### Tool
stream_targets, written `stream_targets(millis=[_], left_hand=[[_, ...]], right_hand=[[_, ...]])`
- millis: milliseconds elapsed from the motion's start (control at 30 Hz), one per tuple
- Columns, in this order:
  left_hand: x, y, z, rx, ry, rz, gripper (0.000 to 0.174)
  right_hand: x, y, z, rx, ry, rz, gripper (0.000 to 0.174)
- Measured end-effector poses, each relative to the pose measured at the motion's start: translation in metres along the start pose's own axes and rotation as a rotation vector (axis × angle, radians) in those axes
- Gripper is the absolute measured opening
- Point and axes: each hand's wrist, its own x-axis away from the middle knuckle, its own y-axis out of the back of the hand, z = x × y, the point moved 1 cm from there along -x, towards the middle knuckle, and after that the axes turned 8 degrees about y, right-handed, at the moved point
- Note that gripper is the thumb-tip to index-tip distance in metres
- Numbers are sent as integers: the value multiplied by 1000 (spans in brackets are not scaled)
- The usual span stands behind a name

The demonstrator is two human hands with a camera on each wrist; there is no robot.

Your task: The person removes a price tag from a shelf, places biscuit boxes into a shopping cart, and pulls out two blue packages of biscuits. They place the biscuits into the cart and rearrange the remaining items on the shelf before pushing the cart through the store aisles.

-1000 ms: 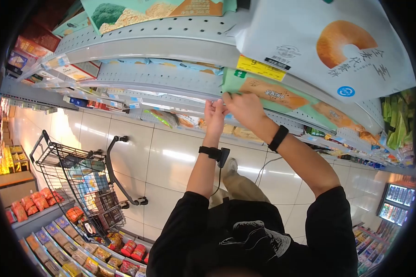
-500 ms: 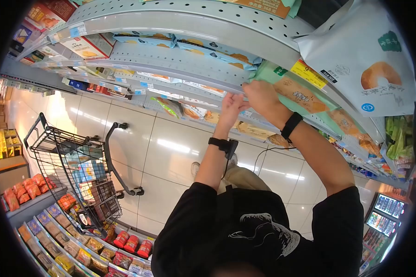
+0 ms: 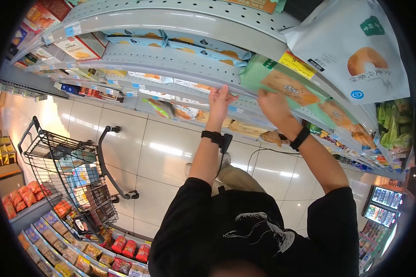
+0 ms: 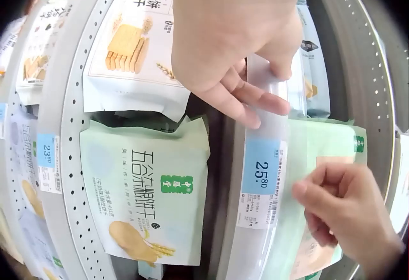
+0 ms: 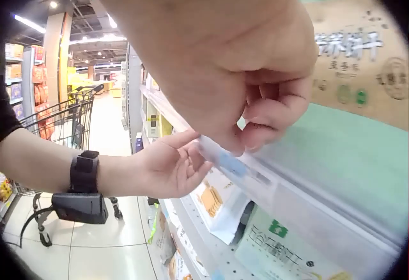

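Blue-and-white rectangular price label (image 4: 261, 181), in shelf edge. Left hand (image 4: 239, 37): half-open, nothing seen held, beside label. Right hand (image 4: 348, 213): curled, seemingly empty, also beside label. The 2 newly parted.

Bags (image 3: 351, 60) on shelves (image 3: 185, 63), cart (image 3: 55, 159) left

Black T-shirt (image 3: 259, 217), white line print, black wristbands, khaki trousers (image 3: 240, 177).

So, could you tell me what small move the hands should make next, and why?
I'd probably bring the right hand over to the 25.80 price label: the left hand has fingers by one end of it, while the right hand's curled fingers are off to its side, in front of a green biscuit packet.
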Motion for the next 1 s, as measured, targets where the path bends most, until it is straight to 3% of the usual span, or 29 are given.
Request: stream_targets(millis=[300,400,533,767,933,1000], left_hand=[[8,-5,8,16,-4,-92,23],[10,-9,39,-200,19,9,22],[14,-42,57,-174,2,11,23],[14,-40,60,-185,-67,-6,27],[19,-43,56,-228,-44,-5,27],[17,-43,59,-208,-40,-38,27]], right_hand=[[5,-1,-19,-108,-35,5,8],[3,-1,-23,-123,-14,-16,8],[5,-4,-22,-199,13,-37,8],[22,2,-20,-113,-11,-71,8],[69,-16,-58,-45,-136,72,9],[80,-23,-70,-31,-110,47,9]])
